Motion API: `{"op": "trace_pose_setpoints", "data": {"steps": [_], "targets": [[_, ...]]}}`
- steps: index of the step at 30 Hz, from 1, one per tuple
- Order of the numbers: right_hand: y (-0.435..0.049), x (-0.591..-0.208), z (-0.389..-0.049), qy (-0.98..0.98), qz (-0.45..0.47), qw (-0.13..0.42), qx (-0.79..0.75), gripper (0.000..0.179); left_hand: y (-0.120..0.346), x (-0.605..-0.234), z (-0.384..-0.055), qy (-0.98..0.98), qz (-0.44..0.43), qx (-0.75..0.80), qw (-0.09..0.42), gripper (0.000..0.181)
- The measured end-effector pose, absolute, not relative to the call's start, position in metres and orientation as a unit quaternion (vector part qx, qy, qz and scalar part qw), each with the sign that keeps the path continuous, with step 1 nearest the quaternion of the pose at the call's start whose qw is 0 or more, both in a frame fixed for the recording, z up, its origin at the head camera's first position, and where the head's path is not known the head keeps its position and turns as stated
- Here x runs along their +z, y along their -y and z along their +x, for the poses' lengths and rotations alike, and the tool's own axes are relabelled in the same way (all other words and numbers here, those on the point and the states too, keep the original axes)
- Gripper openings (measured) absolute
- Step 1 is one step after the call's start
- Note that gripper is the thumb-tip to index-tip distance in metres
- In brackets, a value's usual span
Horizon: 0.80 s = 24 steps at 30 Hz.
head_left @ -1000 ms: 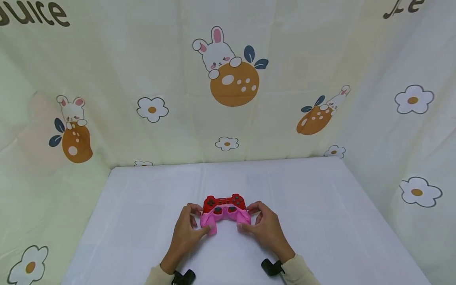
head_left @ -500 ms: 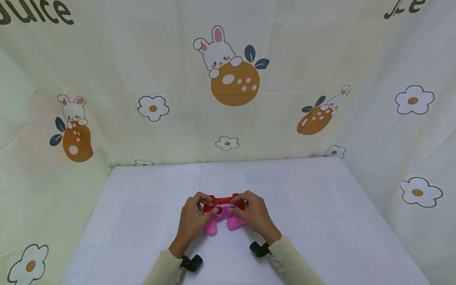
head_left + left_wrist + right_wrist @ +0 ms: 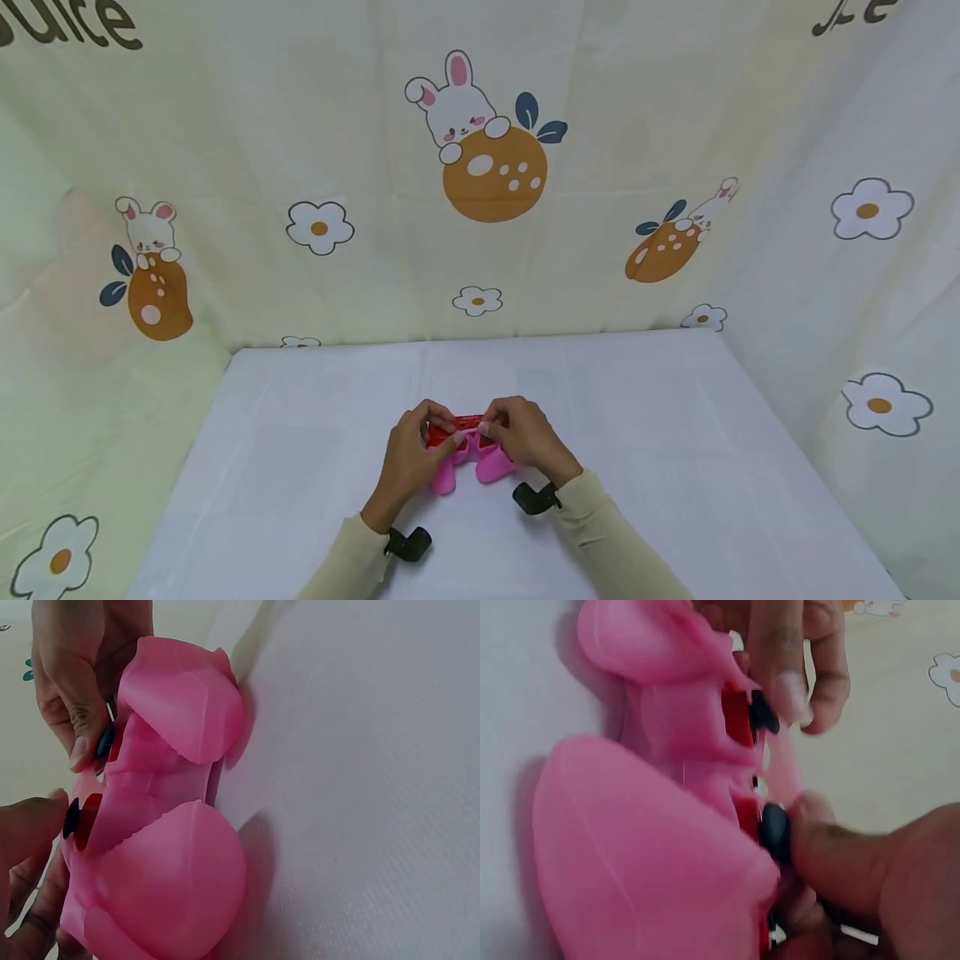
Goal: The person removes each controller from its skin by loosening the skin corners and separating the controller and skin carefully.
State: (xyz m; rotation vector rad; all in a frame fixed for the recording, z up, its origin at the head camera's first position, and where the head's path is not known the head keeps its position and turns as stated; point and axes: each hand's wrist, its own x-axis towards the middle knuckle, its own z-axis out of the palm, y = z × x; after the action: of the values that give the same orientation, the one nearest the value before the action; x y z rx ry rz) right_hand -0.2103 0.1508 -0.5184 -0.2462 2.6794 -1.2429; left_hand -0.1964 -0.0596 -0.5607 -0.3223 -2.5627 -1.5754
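A red game controller lies on the white table, partly inside a pink silicone cover. The cover's loose grip ends hang toward the near side, flattened and apparently unfilled. My left hand curls over the left half, thumb on the near side and fingers beyond. On the right half, my right hand pinches the cover's upper edge between thumb and fingers. Black thumbsticks poke through the cover's openings, close to both thumbs. In the right wrist view, my right thumb lies against a thumbstick. Most buttons are hidden behind my fingers.
A white cloth covers the table. Behind it and at the sides hangs a cream curtain printed with rabbits, oranges and flowers. Black wrist cameras sit at both cuffs.
Both hands have moved from the controller's outer sides inward and up to the cover's upper edge. The cover's right grip end has swung outward, and the right hand has shifted slightly farther away.
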Motion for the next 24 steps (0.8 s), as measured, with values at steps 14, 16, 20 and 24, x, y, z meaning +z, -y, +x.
{"op": "trace_pose_setpoints", "data": {"steps": [14,16,20,24], "targets": [[-0.1484,-0.5239,-0.2119,-0.823,-0.009,0.127,-0.553,0.015,0.0578,-0.5533,-0.1973,0.851,-0.113,-0.513,0.022,0.024],[-0.1494,-0.5241,-0.212,-0.811,-0.015,0.139,-0.568,0.016,0.0577,-0.5539,-0.1974,0.851,-0.112,-0.513,0.021,0.024],[-0.1538,-0.5227,-0.2119,-0.815,-0.053,0.164,-0.553,0.015,0.0582,-0.5555,-0.1967,0.852,-0.109,-0.512,0.022,0.025],[-0.1576,-0.5246,-0.2113,-0.827,-0.091,0.171,-0.527,0.014,0.0595,-0.5573,-0.1951,0.851,-0.107,-0.514,0.024,0.025]]}}
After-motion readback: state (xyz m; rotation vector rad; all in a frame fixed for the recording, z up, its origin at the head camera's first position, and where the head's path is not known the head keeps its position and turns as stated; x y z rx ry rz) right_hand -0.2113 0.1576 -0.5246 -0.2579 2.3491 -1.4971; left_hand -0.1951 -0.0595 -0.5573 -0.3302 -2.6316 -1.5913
